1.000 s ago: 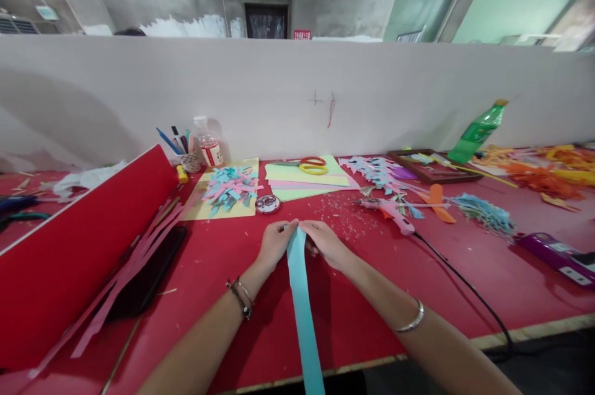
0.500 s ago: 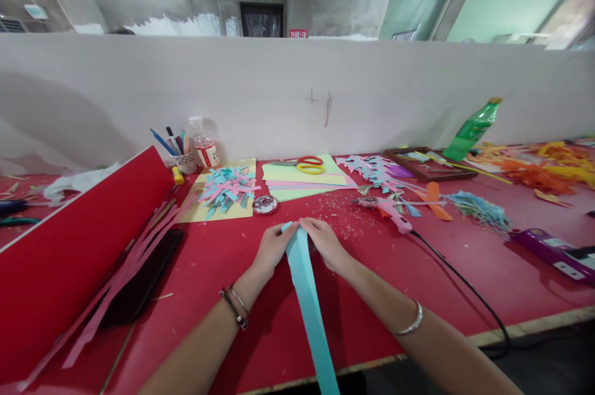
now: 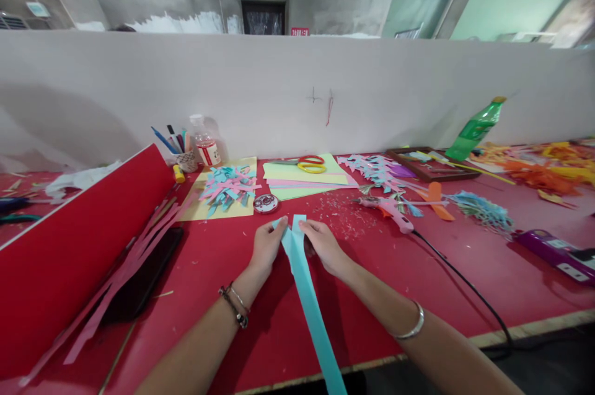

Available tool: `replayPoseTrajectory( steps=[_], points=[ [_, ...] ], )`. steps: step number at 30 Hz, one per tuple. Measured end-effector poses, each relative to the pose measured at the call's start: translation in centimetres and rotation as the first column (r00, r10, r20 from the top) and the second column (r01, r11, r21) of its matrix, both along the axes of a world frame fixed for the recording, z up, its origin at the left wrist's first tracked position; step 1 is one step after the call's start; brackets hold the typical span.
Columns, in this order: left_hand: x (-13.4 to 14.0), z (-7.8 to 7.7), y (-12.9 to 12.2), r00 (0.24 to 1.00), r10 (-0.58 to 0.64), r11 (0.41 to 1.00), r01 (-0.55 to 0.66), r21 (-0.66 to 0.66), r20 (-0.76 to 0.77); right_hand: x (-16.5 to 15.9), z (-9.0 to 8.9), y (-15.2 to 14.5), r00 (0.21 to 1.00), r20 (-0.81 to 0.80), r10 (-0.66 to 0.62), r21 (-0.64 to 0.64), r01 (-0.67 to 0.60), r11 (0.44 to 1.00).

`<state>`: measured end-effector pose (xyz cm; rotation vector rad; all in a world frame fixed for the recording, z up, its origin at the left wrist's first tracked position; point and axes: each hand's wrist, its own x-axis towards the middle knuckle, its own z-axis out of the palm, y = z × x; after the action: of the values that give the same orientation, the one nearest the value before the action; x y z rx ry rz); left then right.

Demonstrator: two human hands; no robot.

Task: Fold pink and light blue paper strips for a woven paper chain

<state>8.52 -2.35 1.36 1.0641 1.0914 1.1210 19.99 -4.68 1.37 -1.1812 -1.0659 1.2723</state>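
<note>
A long light-blue paper strip (image 3: 310,305) runs from my fingertips down past the table's front edge. Its top end is split into two parts. My left hand (image 3: 267,245) pinches the left part between thumb and fingers. The right part, which stands up straight, is gripped by my right hand (image 3: 325,247). Beyond my hands lie a round red-and-white tin (image 3: 266,203) and a heap of pink and blue paper pieces (image 3: 229,187) on a yellow sheet (image 3: 193,212). Yellow-and-red scissors (image 3: 310,164) rest on stacked coloured paper (image 3: 302,184).
A pink glue gun (image 3: 388,210) lies to the right, its black cord crossing the table edge. Further right are a purple power strip (image 3: 553,253) and a green bottle (image 3: 475,130). At left, a red board (image 3: 88,252) leans beside pink strips (image 3: 125,274) and a black phone (image 3: 146,283).
My hands have moved slightly apart, and the top of the blue paper strip has opened into two separate parts between them. Both hands keep their pinch on it.
</note>
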Motion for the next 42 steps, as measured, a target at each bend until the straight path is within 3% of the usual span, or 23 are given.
replayPoseTrajectory(
  steps=[3, 9, 13, 17, 23, 29, 35, 42],
  points=[
    [0.0, 0.3, -0.2, 0.996, -0.082, 0.997, 0.083, -0.008, 0.044, 0.2, 0.0, 0.1, 0.998, -0.001, -0.062, 0.049, 0.062, 0.997],
    [0.4, 0.9, -1.1, 0.973, -0.199, 0.98, 0.197, -0.022, -0.115, 0.3, 0.2, 0.0, 0.996, 0.037, -0.085, 0.016, 0.085, 0.996],
    [0.1, 0.7, -0.8, 0.981, -0.147, 0.989, 0.149, 0.008, -0.125, 0.3, 0.5, -0.1, 0.994, 0.109, 0.031, -0.056, -0.025, 0.998],
    [-0.4, 0.5, -0.4, 0.992, -0.042, 0.999, 0.046, 0.026, -0.119, 0.4, 0.7, -0.2, 0.992, 0.128, 0.019, -0.028, -0.016, 0.999],
    [0.1, 0.8, -1.0, 0.973, -0.221, 0.975, 0.219, -0.032, -0.061, 0.7, 0.8, 0.0, 0.996, 0.04, -0.079, 0.04, 0.078, 0.996],
    [0.2, 0.5, -0.9, 0.979, -0.128, 0.99, 0.135, 0.035, -0.158, 0.6, 0.9, -0.1, 0.991, 0.126, 0.048, 0.063, -0.056, 0.996],
    [-0.3, 0.5, -0.5, 0.983, -0.061, 0.996, 0.071, 0.054, -0.172, 0.4, 0.2, -0.1, 0.989, 0.135, 0.062, -0.004, -0.062, 0.998],
    [0.0, 1.1, -1.1, 0.97, -0.221, 0.974, 0.224, 0.023, -0.1, 0.6, 0.1, -0.1, 0.995, 0.083, -0.059, 0.083, 0.052, 0.995]
  ],
)
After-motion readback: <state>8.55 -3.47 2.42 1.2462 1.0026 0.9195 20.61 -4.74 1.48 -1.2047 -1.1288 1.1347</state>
